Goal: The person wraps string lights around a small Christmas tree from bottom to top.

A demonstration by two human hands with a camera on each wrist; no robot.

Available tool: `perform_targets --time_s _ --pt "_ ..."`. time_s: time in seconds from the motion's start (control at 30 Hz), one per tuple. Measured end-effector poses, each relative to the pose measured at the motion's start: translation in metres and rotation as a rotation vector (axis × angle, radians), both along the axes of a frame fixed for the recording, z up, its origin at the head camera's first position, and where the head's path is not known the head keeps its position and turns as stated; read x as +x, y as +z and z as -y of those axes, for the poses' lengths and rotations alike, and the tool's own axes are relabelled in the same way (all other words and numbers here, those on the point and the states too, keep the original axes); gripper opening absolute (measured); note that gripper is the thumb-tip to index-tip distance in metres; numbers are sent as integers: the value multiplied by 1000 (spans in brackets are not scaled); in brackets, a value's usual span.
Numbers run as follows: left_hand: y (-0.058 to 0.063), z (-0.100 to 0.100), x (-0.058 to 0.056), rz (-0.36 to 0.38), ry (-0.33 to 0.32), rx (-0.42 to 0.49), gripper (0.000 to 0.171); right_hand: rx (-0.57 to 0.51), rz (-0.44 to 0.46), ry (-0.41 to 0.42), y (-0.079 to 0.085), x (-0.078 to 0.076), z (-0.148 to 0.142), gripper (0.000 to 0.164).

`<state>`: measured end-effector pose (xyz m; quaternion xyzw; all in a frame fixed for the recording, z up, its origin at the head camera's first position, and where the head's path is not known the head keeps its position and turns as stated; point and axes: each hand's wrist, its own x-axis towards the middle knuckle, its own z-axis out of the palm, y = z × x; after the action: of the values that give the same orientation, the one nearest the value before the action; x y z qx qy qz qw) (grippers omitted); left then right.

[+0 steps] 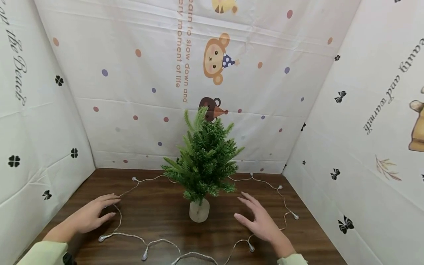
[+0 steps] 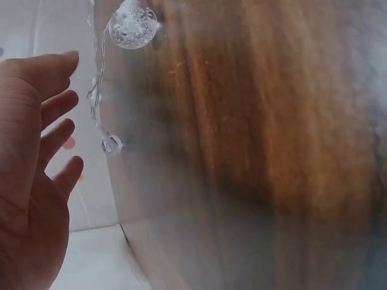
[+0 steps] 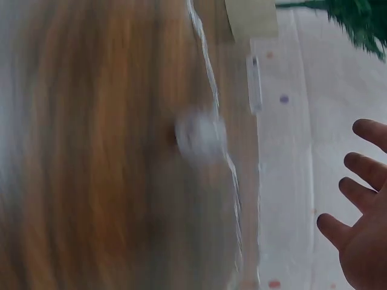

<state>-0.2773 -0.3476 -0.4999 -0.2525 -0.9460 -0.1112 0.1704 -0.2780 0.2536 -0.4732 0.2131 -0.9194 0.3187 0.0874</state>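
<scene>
A small artificial Christmas tree (image 1: 207, 162) stands upright on a pale round base (image 1: 199, 212) at the middle of the table. Around it, a string of lights (image 1: 127, 234) with clear round bulbs lies in a wide loop. My left hand (image 1: 94, 213) hovers at the left part of the string, fingers loosely spread and holding nothing. Two clear bulbs (image 2: 133, 27) show beyond its fingers in the left wrist view. To the right of the tree, my right hand (image 1: 260, 221) is held with fingers apart and nothing in them. A blurred bulb (image 3: 199, 134) shows in the right wrist view.
The dark wooden table (image 1: 159, 209) is enclosed by a printed white cloth (image 1: 126, 88) at the back and further cloths (image 1: 331, 147) at both sides. A small whitish box-like piece (image 3: 254, 84) shows near the tree base in the right wrist view.
</scene>
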Motion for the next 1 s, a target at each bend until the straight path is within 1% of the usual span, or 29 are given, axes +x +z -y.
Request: perform_targets --time_s 0.13,0.23,0.33,0.4,0.5,0.63,0.73,0.9,1.0 --pt "0 0 -4 60 -6 -14 38 -51 54 78 -6 6 19 52" --pt "0 1 -9 88 -18 -37 33 -105 106 153 -9 11 34 44" --pt "1 2 -14 94 -39 -57 29 -159 190 230 -11 15 49 39" --pt "1 3 -17 80 -56 -65 27 -188 244 274 -12 17 59 38" --pt "1 4 -20 64 -86 -68 26 -192 279 321 -13 19 73 42" --pt "-1 6 -25 39 -118 -79 26 -192 301 359 -16 20 91 44" --pt "-3 6 -27 22 -132 -85 27 -215 346 385 -16 22 105 41" --pt "-7 7 -31 20 -173 -80 25 -283 424 413 -16 25 132 34" --pt "-8 7 -33 37 -190 -59 21 -294 451 422 -16 24 148 31"
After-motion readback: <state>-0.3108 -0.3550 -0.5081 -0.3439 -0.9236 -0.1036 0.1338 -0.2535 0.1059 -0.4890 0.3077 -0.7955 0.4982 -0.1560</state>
